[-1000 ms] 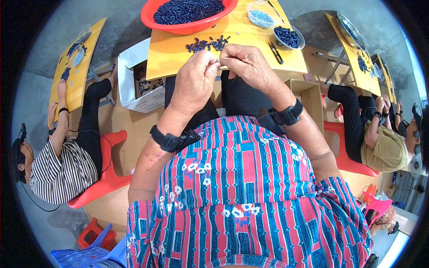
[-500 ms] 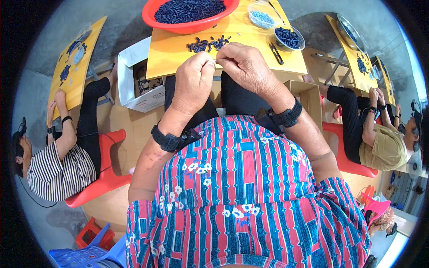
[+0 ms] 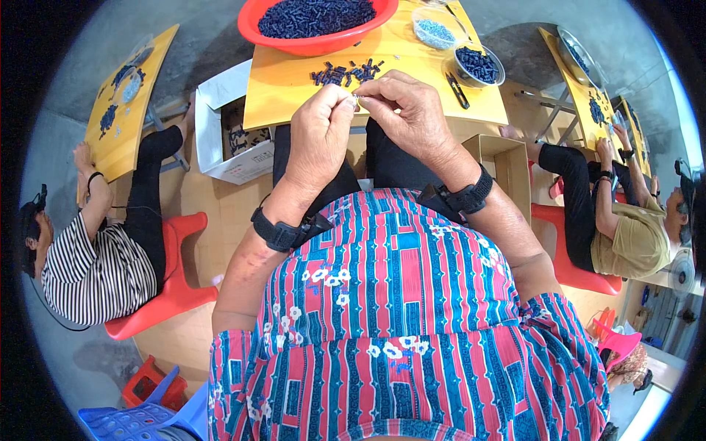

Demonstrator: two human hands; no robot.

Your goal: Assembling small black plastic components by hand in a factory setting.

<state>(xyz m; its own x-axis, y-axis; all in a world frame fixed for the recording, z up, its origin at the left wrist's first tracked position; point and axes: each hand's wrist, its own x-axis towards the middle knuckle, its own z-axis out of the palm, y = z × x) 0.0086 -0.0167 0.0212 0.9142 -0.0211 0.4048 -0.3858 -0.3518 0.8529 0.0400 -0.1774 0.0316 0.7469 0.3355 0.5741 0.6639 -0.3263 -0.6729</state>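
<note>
Nearer the person than the red basin (image 3: 316,46) and a little to its right, both hands met fingertip to fingertip at the edge of the yellow table (image 3: 273,97) — a small pale piece (image 3: 356,101) showed between them. The left hand (image 3: 320,136) pinched it with thumb and curled forefinger; whether the right hand (image 3: 410,121) gripped it too or merely touched it, I could not tell. It lay just right of the left fingertips and just left of the right ones, about equally near both; its long axis was too small to read. It looked whitish, mostly covered by fingers. Between basin and hands lay a loose pile of short dark-blue pieces (image 3: 344,74), turned every which way — the right knuckles came nearest.
</note>
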